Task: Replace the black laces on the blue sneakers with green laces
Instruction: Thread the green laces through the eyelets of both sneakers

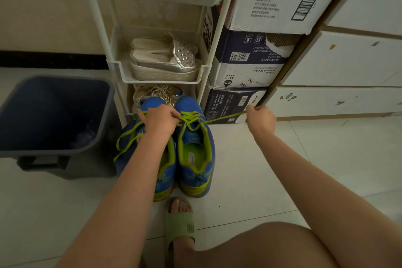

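Crouching over the floor [239, 169], my slide [180, 222] nearest, I have both blue sneakers [195, 159] heels toward me, toes at the foot of the white rack [208, 67]. My left hand [159, 121] pinches the crossings on the right-side shoe. My right hand [260, 116] is clenched on the green lace [221, 118], stretched taut toward the boxes [237, 102]. I judge this is tightening mid-threading; next, that end needs feeding evenly through the following eyelet.

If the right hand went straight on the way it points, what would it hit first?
Probably the dark carton at the bottom of the stack. The right hand, gripping the taut green lace, looks close to its front face, though depth is unclear.
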